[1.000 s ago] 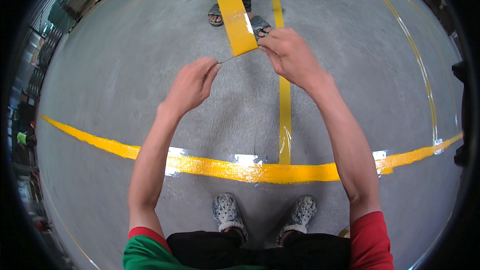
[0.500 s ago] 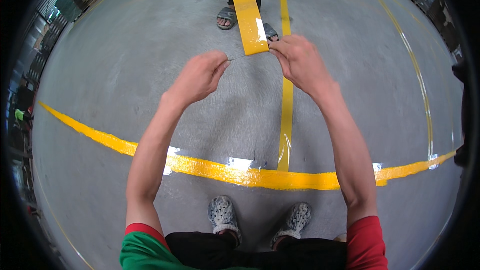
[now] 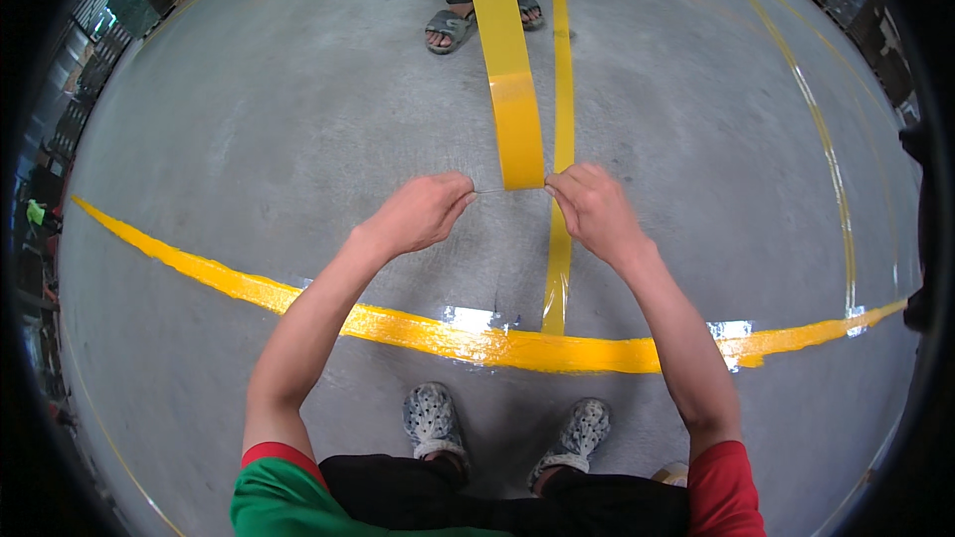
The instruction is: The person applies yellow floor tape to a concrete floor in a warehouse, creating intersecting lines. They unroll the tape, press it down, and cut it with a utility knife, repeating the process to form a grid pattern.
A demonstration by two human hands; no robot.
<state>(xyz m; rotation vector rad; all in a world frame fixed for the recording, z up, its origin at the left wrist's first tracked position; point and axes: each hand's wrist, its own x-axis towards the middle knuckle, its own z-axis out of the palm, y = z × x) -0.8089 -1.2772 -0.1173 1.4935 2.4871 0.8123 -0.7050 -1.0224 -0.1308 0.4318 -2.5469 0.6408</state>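
Note:
A long, wide yellow tape strip (image 3: 515, 109) stretches from the top of the view toward me, its near end raised above the floor. A thin wire or string (image 3: 489, 191) runs from my left fingers to that end. My left hand (image 3: 423, 214) pinches the thin strand, a little left of the strip. My right hand (image 3: 595, 209) is closed in a pinch right at the strip's near right corner. What lies between the right fingertips is mostly hidden; the strand seems to cross the strip's end to them.
Before my feet, a glossy yellow line (image 3: 398, 326) curves across the grey floor (image 3: 298, 119), with shiny clear patches along it. A straight yellow line (image 3: 563, 89) meets it from beyond. Another person's sandalled foot (image 3: 450, 30) is at the top. My clogs (image 3: 435, 418) stand below.
Both hands have come down toward me, drawing the strip's near end with them. More of the strip shows now. The other person's feet have shifted slightly.

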